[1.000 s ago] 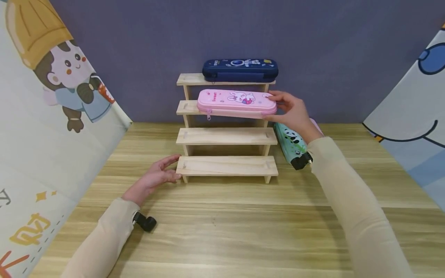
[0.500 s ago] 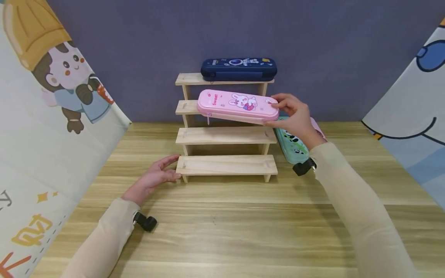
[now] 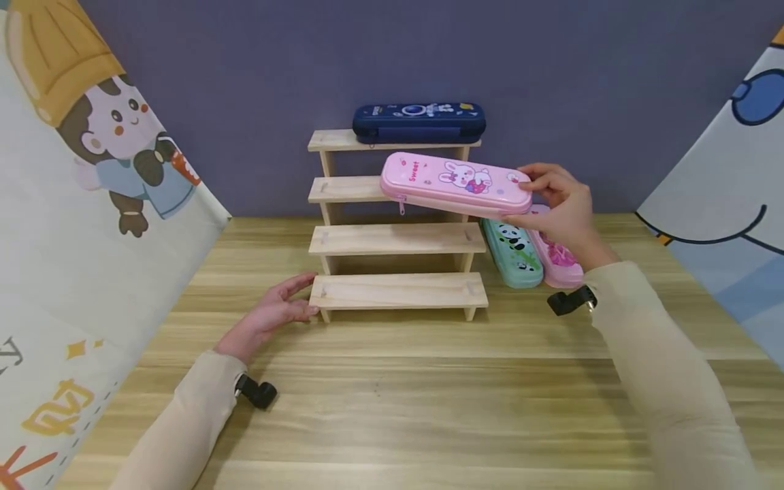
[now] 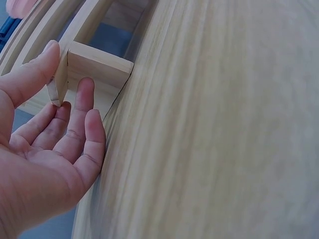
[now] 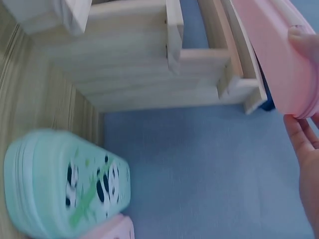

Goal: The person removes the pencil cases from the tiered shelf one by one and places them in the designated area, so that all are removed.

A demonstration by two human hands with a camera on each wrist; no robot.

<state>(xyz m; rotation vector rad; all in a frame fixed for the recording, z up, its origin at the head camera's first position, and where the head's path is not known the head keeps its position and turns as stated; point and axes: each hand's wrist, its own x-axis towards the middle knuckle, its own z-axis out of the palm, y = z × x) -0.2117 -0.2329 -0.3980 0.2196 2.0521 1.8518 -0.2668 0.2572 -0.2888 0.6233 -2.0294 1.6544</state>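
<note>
The right hand (image 3: 560, 204) grips the right end of the long pink rabbit-print pencil case (image 3: 456, 184), held tilted in the air just off the second step of the four-step pale wooden rack (image 3: 398, 239), toward 2 o'clock. The left hand (image 3: 272, 314), fingers relaxed, rests against the rack's lowest step at 8 o'clock. To move the case cleanly, keep it level, clear of the mint panda-print pencil case (image 3: 513, 250) on the wooden surface (image 3: 392, 401), while steadying the rack.

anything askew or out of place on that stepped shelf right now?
Yes: the pink bunny-print pencil case is tilted, held by the right hand at its right end, hanging past the wooden stepped shelf. The dark blue pencil case sits level on the top step.
</note>
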